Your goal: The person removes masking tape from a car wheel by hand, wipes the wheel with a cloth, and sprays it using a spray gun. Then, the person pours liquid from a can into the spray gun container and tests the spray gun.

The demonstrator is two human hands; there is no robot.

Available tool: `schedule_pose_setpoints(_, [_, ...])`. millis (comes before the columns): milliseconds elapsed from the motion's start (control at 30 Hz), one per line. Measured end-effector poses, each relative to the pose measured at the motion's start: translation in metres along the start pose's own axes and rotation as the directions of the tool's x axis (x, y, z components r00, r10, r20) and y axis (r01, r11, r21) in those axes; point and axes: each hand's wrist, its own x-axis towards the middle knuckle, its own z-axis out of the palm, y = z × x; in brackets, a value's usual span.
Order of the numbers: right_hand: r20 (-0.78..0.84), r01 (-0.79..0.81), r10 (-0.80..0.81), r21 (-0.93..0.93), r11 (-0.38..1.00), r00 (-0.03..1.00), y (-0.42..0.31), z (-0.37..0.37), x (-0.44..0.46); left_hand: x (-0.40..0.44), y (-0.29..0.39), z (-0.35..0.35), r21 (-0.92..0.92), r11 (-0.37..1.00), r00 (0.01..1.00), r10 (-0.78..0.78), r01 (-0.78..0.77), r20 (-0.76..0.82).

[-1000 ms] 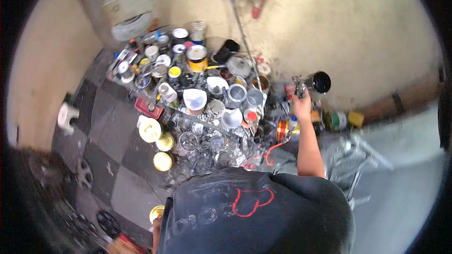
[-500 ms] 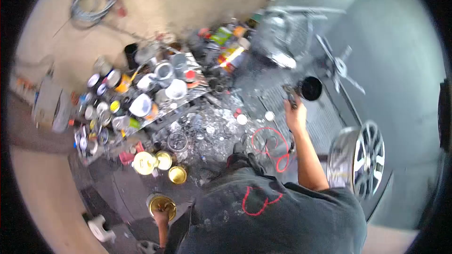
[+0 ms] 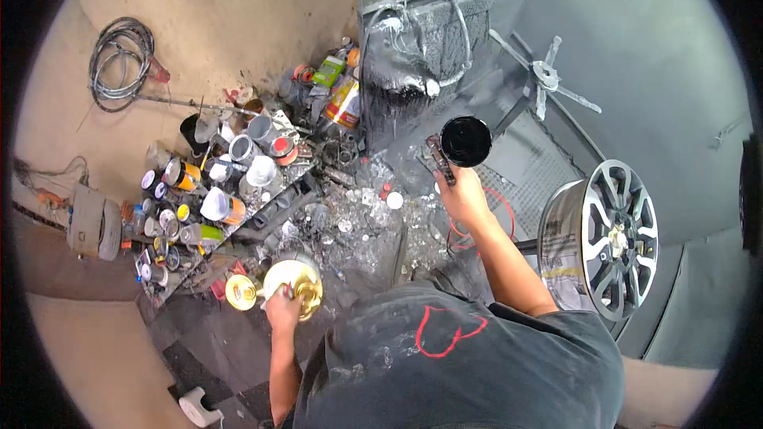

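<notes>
My right hand (image 3: 467, 197) is closed around the dark handle of a spray gun (image 3: 442, 164). An open cup of black paint (image 3: 466, 141) tops the gun. Lower left, my left hand (image 3: 284, 310) is closed at the rim of a round gold-lined tin (image 3: 288, 272), its fingertips over the inside. Whether this is a full can or only a shallow lid, I cannot tell. Just left of it is another gold round tin (image 3: 241, 291). To the right stands an alloy wheel (image 3: 620, 240) with dark and bright spokes, its barrel partly wrapped in printed paper.
A cluttered bench (image 3: 274, 210) carries several cups, jars and paint cans. A paint-crusted drum (image 3: 409, 71) and a cross-shaped stand (image 3: 545, 75) are farther off. A red hose (image 3: 509, 210) curves behind my right forearm. A coiled cable (image 3: 119, 63) hangs on the wall.
My left hand has moved up and right with the gold-lined tin, to where other gold tins stood. My right hand and the spray gun have shifted left in view. The view has turned.
</notes>
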Motion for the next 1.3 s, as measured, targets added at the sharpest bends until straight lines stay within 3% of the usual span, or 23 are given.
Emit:
schedule_pose_setpoints(100, [0.24, -0.151, 0.134, 0.055, 0.987, 0.962, 0.009, -0.011, -0.005, 0.008, 0.086, -0.023, -0.018, 0.99, 0.987, 0.139, -0.141, -0.084])
schedule_pose_setpoints(133, [0.269, -0.145, 0.117, 0.083, 0.986, 0.956, 0.019, -0.006, -0.01, 0.012, 0.109, -0.029, 0.043, 0.984, 0.978, 0.176, -0.172, -0.11])
schedule_pose_setpoints(200, [0.271, -0.121, 0.054, 0.236, 0.964, 0.961, 0.041, 0.009, -0.025, 0.012, 0.158, -0.048, -0.006, 0.964, 0.945, 0.261, -0.267, -0.198])
schedule_pose_setpoints(267, [0.37, -0.141, 0.028, 0.282, 0.949, 0.929, 0.05, 0.016, -0.036, 0.011, 0.2, -0.064, -0.023, 0.932, 0.89, 0.339, -0.362, -0.305])
schedule_pose_setpoints(333, [0.612, -0.194, 0.044, 0.181, 0.964, 0.789, 0.046, 0.018, -0.046, 0.011, 0.236, -0.076, 0.073, 0.9, 0.812, 0.421, -0.43, -0.404])
schedule_pose_setpoints(400, [0.683, -0.132, -0.03, 0.184, 0.974, 0.73, 0.062, 0.042, -0.061, 0.011, 0.264, -0.086, 0.133, 0.859, 0.735, 0.494, -0.494, -0.465])
schedule_pose_setpoints(467, [0.823, -0.109, -0.071, 0.16, 0.981, 0.564, 0.053, 0.046, -0.067, 0.011, 0.282, -0.09, 0.175, 0.827, 0.662, 0.539, -0.535, -0.521])
schedule_pose_setpoints(533, [0.832, -0.078, -0.133, 0.206, 0.975, 0.538, 0.045, 0.051, -0.066, 0.016, 0.287, -0.087, 0.245, 0.8, 0.607, 0.581, -0.548, -0.541])
schedule_pose_setpoints(600, [0.849, -0.037, -0.284, 0.334, 0.942, 0.445, 0.034, 0.053, -0.064, 0.016, 0.292, -0.085, 0.354, 0.75, 0.519, 0.649, -0.559, -0.555])
schedule_pose_setpoints(633, [0.92, -0.157, -0.225, 0.286, 0.945, 0.321, 0.002, 0.022, -0.044, 0.014, 0.295, -0.087, 0.366, 0.724, 0.478, 0.672, -0.584, -0.566])
schedule_pose_setpoints(667, [0.919, -0.16, -0.231, 0.292, 0.943, 0.319, 0.004, 0.03, -0.045, 0.014, 0.296, -0.086, 0.37, 0.725, 0.481, 0.673, -0.581, -0.562])
schedule_pose_setpoints(733, [0.915, -0.189, -0.317, 0.367, 0.911, 0.251, 0.009, 0.05, -0.048, 0.016, 0.295, -0.084, 0.423, 0.662, 0.354, 0.716, -0.619, -0.602])
schedule_pose_setpoints(767, [0.973, -0.362, -0.206, 0.229, 0.903, 0.101, -0.019, 0.019, -0.028, 0.015, 0.295, -0.084, 0.406, 0.663, 0.364, 0.712, -0.628, -0.6])
schedule_pose_setpoints(967, [0.921, -0.55, -0.387, 0.347, 0.76, 0.047, -0.025, 0.027, -0.026, 0.008, 0.288, -0.094, 0.426, 0.656, 0.349, 0.72, -0.623, -0.6])
schedule_pose_setpoints(1000, [0.92, -0.544, -0.39, 0.348, 0.763, 0.041, -0.026, 0.028, -0.025, 0.004, 0.287, -0.096, 0.434, 0.674, 0.375, 0.713, -0.597, -0.592])
schedule_pose_setpoints(1067, [0.916, -0.602, -0.401, 0.312, 0.735, -0.015, -0.028, 0.029, -0.026, 0.001, 0.291, -0.105, 0.448, 0.676, 0.333, 0.704, -0.586, -0.627])
schedule_pose_setpoints(1267, [0.897, -0.671, -0.439, 0.292, 0.682, -0.056, -0.043, 0.021, -0.027, -0.012, 0.287, -0.126, 0.498, 0.635, 0.25, 0.731, -0.591, -0.635])
schedule_pose_setpoints(1300, [0.896, -0.669, -0.44, 0.292, 0.684, -0.059, -0.044, 0.021, -0.028, -0.014, 0.285, -0.127, 0.498, 0.66, 0.287, 0.721, -0.562, -0.631])
